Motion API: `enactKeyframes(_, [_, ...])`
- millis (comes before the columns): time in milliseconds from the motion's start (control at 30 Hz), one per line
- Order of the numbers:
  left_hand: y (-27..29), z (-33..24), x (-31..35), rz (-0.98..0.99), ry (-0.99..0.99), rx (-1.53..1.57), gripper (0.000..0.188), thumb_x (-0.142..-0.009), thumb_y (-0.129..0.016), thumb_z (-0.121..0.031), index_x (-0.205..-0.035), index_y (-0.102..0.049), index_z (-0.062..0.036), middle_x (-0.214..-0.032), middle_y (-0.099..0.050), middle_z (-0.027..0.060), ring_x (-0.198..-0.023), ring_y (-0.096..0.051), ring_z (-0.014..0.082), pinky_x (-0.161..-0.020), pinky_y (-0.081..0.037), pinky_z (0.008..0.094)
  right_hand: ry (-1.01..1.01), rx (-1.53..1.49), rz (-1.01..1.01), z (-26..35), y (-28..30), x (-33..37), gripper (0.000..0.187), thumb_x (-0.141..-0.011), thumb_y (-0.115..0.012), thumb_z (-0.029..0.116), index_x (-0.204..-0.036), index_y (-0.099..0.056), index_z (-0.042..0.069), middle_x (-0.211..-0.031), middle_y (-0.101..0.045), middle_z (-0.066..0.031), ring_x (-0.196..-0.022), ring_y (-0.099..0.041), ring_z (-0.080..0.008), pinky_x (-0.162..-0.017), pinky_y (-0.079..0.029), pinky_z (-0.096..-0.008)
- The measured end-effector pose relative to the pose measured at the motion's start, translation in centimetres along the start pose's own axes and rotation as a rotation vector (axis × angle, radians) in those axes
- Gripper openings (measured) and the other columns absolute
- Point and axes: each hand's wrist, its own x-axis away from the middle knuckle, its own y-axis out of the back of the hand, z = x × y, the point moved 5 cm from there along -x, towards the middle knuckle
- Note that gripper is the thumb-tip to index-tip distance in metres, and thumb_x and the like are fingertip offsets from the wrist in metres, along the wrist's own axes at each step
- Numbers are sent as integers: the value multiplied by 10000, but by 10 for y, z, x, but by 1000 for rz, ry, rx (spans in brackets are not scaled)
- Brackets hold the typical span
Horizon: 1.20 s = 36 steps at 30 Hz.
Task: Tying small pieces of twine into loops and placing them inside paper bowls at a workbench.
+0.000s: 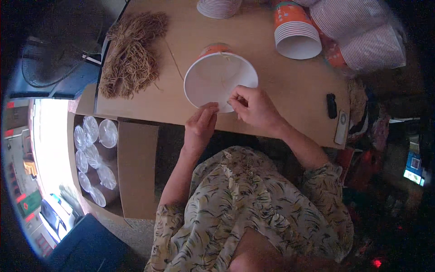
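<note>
A large paper tub (215, 77) with a white inside and an orange outer wall lies tipped on the table, its mouth facing me. A thin pale strand crosses its far rim. At the near rim, my left hand (201, 122) is closed, thumb and fingers pinching the edge. My right hand (253, 106) is closed in a pinch beside the rim's right side; what lies between its fingertips is too small to make out. To the left sits a loose bundle of brown twine (133, 56), and a single strand (173, 59) runs from near it toward the tub.
Stacked paper tubs (297, 38) and plastic-wrapped stacks (371, 41) stand at the far right. Another stack (219, 7) is at the far edge. A black object (331, 105) and a white remote control (341, 127) lie right. An open carton (138, 170) holds several clear-wrapped round packs (108, 133).
</note>
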Motion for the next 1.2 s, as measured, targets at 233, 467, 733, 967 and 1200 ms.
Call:
enactKeyframes(233, [2, 1, 7, -5, 14, -9, 164, -835, -666, 31, -980, -652, -45, -1042, -697, 103, -904, -701, 286, -760, -577, 358, 55, 134, -72, 5, -4, 0, 120, -876, -642, 116, -845, -599, 9, -722, -655, -184, -685, -683, -342, -600, -514, -420])
enactKeyframes(467, [3, 3, 8, -14, -5, 16, 169, -838, -667, 22, -991, -646, -46, -1060, -693, 104, -913, -699, 292, -765, -576, 357, 29, 134, -53, 11, -4, 1, 99, -862, -649, 101, -845, -599, 17, -686, -646, -158, -656, -680, -321, -591, -513, -420])
enactKeyframes(733, [2, 3, 9, -3, -22, 6, 180, -823, -667, 25, -984, -642, -51, -1054, -691, 103, -910, -693, 296, -758, -574, 370, 57, 188, -47, 0, -8, -1, 96, -850, -652, 105, -850, -608, 20, -706, -649, -180, -660, -673, -347, -595, -510, -423])
enactKeyframes(967, [3, 0, 8, 5, -9, 1, 191, -833, -653, 29, -1006, -635, -50, -1034, -687, 111, -900, -688, 306, -752, -565, 380, 28, 191, -30, 1, -6, -2, 122, -851, -656, 124, -864, -618, 8, -741, -659, -193, -684, -679, -350, -614, -513, -429])
enactKeyframes(1200, [3, -1, 6, -3, 2, 12, 209, -841, -648, 22, -1031, -624, -60, -1013, -683, 115, -880, -685, 316, -743, -562, 382, 75, 143, -3, 4, -4, -2, 113, -899, -643, 74, -855, -600, -21, -639, -621, -78, -576, -584, -100, -547, -476, -302])
